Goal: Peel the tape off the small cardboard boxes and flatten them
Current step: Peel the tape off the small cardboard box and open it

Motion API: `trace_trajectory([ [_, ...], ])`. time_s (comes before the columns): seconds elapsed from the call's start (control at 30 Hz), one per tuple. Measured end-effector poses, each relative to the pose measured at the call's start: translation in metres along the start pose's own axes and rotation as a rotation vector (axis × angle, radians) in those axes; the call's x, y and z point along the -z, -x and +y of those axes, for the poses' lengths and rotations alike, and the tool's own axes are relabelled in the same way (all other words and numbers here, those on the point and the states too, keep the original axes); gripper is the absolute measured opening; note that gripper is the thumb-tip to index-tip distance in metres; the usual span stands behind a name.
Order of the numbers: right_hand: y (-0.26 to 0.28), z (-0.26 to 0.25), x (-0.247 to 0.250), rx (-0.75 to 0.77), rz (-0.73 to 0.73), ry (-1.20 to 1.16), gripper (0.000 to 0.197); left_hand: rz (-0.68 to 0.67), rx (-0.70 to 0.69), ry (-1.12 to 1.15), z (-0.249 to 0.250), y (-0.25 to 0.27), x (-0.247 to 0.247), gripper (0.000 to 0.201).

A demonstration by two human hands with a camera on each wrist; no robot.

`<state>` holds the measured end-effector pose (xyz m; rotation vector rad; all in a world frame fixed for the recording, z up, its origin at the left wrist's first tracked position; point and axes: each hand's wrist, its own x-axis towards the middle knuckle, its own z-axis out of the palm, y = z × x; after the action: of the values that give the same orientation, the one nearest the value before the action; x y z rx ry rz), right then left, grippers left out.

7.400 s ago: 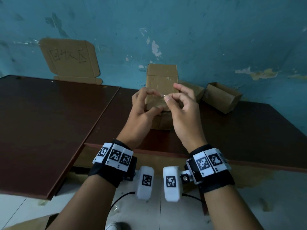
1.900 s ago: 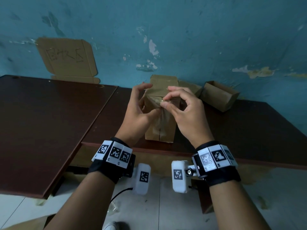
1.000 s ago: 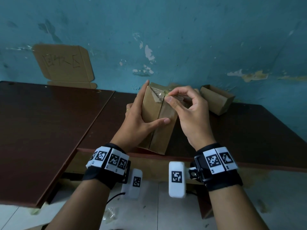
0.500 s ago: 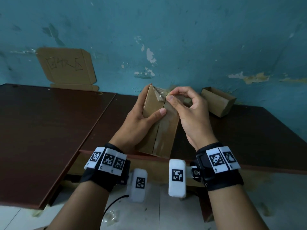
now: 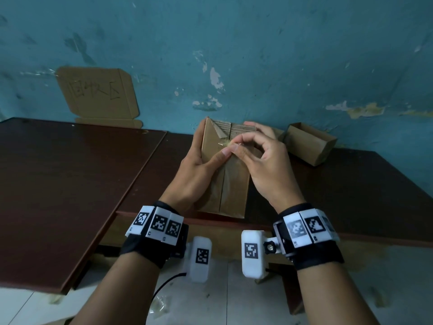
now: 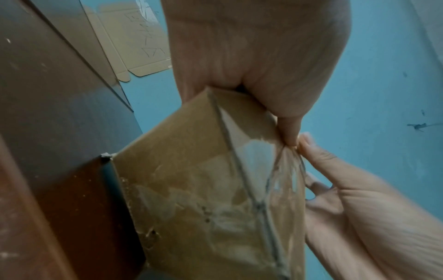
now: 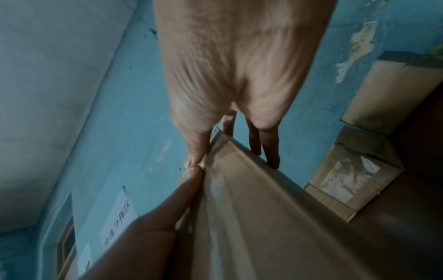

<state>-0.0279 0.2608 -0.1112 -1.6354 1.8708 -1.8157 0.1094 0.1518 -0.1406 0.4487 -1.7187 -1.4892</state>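
A small brown cardboard box (image 5: 232,184) stands tilted on the near edge of the dark table (image 5: 351,184). My left hand (image 5: 203,163) grips its left side, thumb pressed across the front seam. My right hand (image 5: 236,148) pinches the loose end of the clear tape (image 5: 223,144) between thumb and forefinger, just above the left thumb. In the left wrist view the tape (image 6: 285,170) lifts off the box (image 6: 191,180) as a thin clear strip toward my right hand (image 6: 359,208). The right wrist view shows the pinch at the box's (image 7: 263,208) upper edge.
An open-topped box (image 5: 309,144) lies at the back right against the blue wall. A taped box (image 7: 347,176) sits beside it. A flattened cardboard sign (image 5: 98,95) leans on the wall above a second dark table (image 5: 58,184) on the left.
My right hand's pinch has moved down the seam from the box's top toward my left thumb, drawing tape off. The top flaps now show bare cardboard. The left hand keeps its hold.
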Motion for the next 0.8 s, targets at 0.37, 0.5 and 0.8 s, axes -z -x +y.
trace_trajectory([
  [0.37,0.0020,0.0061,-0.0058,0.089,0.069,0.079,0.006,-0.013,0.003,0.026,0.0046,0.0035,-0.0035,0.080],
  [0.5,0.0040,0.0026,0.0002,0.056,0.021,0.065,0.008,0.006,0.013,0.048,0.0038,0.0039,-0.0046,0.077],
  [0.8,0.0040,-0.0003,0.0026,0.046,0.000,0.060,0.014,0.005,0.017,0.053,0.0015,0.0042,-0.0057,0.079],
])
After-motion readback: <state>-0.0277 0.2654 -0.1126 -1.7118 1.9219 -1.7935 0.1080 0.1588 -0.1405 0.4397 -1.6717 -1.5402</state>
